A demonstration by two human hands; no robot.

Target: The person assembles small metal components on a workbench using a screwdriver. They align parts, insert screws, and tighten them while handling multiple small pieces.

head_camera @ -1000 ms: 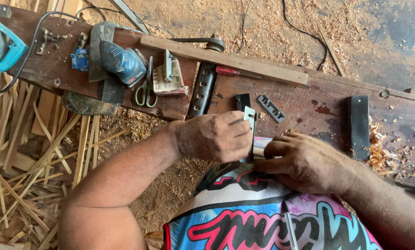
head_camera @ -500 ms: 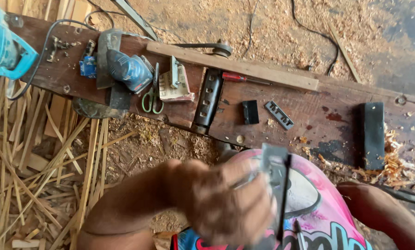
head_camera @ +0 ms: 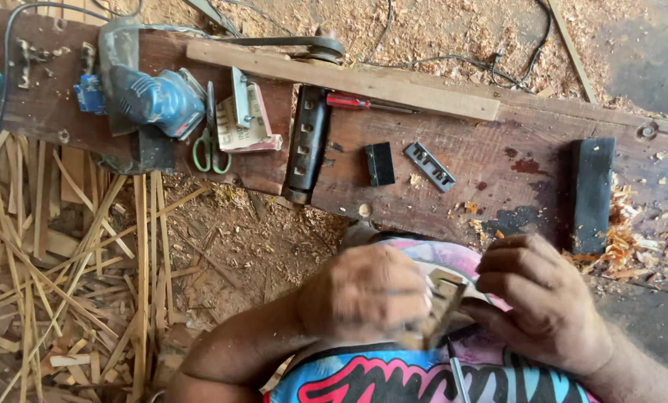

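From the head view, looking down, the person's left hand and right hand meet close in front of the body, over a brightly patterned shirt. Between them sits a small metal part, blurred, so its exact shape is hard to tell. The left hand's fingers are curled together around the part's left side; the right hand's fingers are bent and pinched in on its right edge. Both hands grip it, and it is held clear of the table.

Beyond the hands runs the dark wooden table, a long worn plank. On it, just ahead of the hands, lie a small black block and a short slotted metal plate, near each other but apart. To their left a long black slotted bar lies across the plank, with a red-handled screwdriver beside a pale wooden batten. Farther left are green-handled scissors and a blue power tool. A black rectangular block lies off to the right. Wood shavings and thin strips cover the floor on the left.
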